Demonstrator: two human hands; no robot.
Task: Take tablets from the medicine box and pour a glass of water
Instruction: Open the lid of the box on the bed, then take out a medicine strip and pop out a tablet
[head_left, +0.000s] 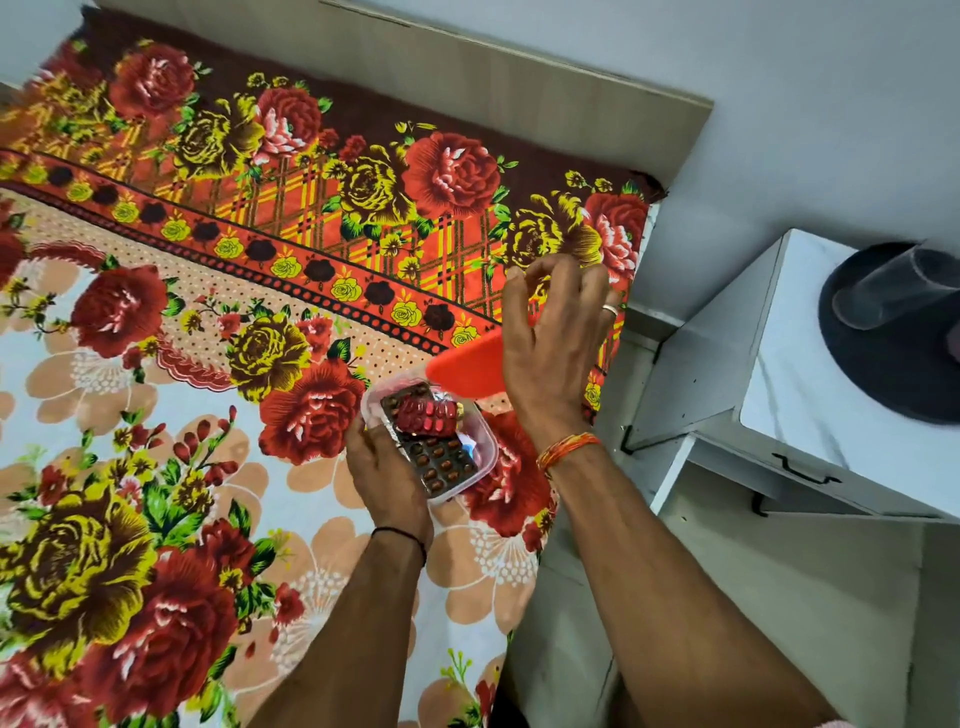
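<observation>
L hand (387, 475) holds the medicine box (480, 441), a small clear plastic tub, from its near-left side, fingers wrapped under/around the wall. Box is open, tilted a bit, held above the floral blanket (156, 364) near the bed's right edge. Inside: blister strips. Red capsule strip (423, 415) sits on top at the far end, brown tablet strip (441, 462) below it toward the near-right. Bit of foil visible at the left wall.

R hand (556, 338) is just far-right of the box, grips the red lid (467, 366); lid is off the box and apart from it, edge pointing left, most of it hidden behind the palm. Fingers curled around the lid's far side, thumb side not clear. Ring on one finger, orange thread band on R wrist, black thread on L wrist.

Right of the bed: white bedside cabinet (779, 374) w/ marble-look top and black drawer handle. On top, far right: dark round mat (883, 374) w/ a clear glass (893, 291) on it; looks empty, but blurred so can't confirm. Glass is well apart from both hands. Wood headboard (519, 83) runs along the far side of the bed.
</observation>
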